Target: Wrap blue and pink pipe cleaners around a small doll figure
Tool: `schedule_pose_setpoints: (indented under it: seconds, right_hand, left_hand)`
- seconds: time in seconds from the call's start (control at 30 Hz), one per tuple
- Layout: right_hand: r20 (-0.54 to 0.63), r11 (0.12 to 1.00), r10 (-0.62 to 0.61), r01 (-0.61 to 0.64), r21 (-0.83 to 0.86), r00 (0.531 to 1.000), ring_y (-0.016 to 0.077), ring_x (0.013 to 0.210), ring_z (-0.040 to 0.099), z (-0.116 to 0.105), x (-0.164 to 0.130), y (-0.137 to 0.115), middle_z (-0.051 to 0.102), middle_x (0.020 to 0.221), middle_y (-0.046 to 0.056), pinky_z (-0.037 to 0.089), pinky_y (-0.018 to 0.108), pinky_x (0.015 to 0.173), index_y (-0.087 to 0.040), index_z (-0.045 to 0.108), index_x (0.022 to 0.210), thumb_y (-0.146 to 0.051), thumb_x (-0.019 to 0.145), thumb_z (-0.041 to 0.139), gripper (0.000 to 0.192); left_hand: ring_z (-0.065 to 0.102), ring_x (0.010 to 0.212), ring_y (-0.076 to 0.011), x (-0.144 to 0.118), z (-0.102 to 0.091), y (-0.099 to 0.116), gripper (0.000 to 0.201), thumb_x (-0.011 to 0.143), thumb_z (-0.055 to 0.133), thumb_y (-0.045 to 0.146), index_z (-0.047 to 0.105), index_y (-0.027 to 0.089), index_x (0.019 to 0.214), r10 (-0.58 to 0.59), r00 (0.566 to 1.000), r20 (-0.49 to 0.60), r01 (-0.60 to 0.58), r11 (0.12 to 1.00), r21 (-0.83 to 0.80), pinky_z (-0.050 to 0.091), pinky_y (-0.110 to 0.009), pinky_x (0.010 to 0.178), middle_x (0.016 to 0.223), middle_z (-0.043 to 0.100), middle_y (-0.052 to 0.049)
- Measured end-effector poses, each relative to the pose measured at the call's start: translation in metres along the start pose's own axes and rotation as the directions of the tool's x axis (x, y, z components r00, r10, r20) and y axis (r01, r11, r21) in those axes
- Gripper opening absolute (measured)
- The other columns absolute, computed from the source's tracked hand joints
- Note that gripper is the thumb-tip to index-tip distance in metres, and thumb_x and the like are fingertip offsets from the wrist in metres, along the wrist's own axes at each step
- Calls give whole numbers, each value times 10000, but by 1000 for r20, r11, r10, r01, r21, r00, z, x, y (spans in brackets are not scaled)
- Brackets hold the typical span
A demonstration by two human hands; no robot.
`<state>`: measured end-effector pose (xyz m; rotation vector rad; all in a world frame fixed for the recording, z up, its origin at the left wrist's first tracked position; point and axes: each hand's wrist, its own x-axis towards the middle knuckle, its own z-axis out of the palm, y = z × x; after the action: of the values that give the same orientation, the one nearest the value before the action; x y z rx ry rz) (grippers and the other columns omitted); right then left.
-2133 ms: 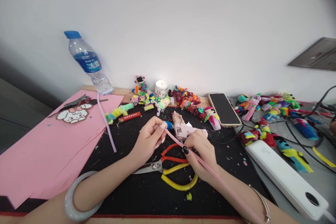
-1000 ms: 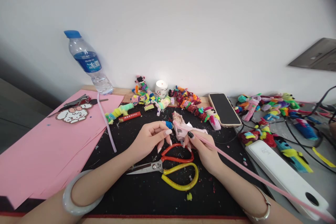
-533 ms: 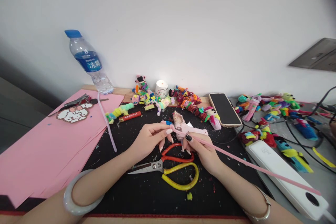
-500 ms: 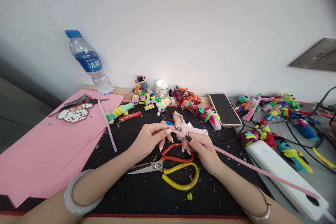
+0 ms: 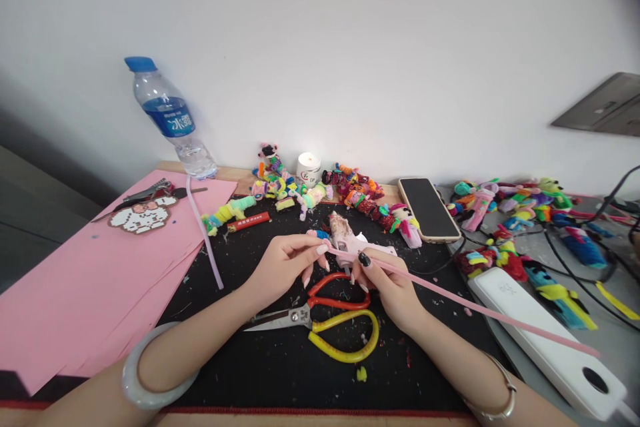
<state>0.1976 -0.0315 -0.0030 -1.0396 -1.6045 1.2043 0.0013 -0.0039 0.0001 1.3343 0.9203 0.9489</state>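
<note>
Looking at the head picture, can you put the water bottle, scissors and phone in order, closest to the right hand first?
1. Scissors: just left of the right hand.
2. Phone: behind it, slightly right.
3. Water bottle: back left.

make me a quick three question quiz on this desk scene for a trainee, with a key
1. True or false: the scissors lie on the black mat.
2. What do the left hand and the right hand both hold? a) the phone b) the pink strip c) the stack of paper
3. Fill in: the bottle has a ____ cap.

Key: 1 true; 2 b; 3 blue.
</note>
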Motion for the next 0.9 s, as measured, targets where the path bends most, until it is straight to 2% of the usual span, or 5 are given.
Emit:
schedule_pose_setpoints:
  seconds: [0.13, 0.37, 0.53, 0.67, 0.9]
  right_hand:
    - [10, 998, 34, -35, 46, 999, 97, 494, 391, 0, 0, 3, 444, 530, -21, 271, 239, 480, -158, 576, 637, -369, 915, 421, 381]
    - [53, 993, 12, -19, 120, 999, 90, 481, 375, 2, 2, 4, 432, 513, -23, 261, 240, 481, -148, 559, 608, -347, 914, 432, 386]
    - [86, 983, 39, -54, 177, 996, 87, 479, 374, 2, 2, 6, 425, 522, -21, 257, 236, 470, -143, 559, 606, -345, 906, 448, 378]
    - [81, 975, 71, -86, 206, 994, 83, 475, 370, 0, 1, 9, 425, 520, -23, 254, 234, 468, -140, 578, 627, -340, 906, 452, 366]
    - [-6, 962, 48, -45, 270, 999, 89, 465, 362, 1, 2, 10, 436, 508, -17, 238, 241, 455, -145, 535, 552, -372, 894, 452, 419]
  left_hand:
    - [426, 375, -34, 1, 0, -2, 190, 817, 564, 302, 666, 144, 795, -3, 1000, -5, 3, 1000, -19, 339, -193, 421, 657, 634, -8]
    - [417, 369, -19, 1, -1, -5, 182, 810, 582, 286, 660, 128, 851, 0, 1000, -14, -1, 997, -83, 331, -179, 408, 645, 627, 3]
    - [421, 373, -19, 1, -1, -3, 170, 801, 595, 277, 653, 118, 819, 5, 1000, -19, -7, 995, -96, 334, -171, 400, 632, 618, 9]
    - [424, 377, -15, 1, -2, -2, 171, 802, 593, 271, 655, 114, 779, 19, 1000, -16, -20, 998, -57, 334, -159, 399, 637, 625, 4]
    - [432, 400, -32, 0, -4, -1, 198, 806, 578, 281, 676, 110, 814, 4, 998, 64, -9, 997, 77, 365, -154, 402, 645, 650, -21]
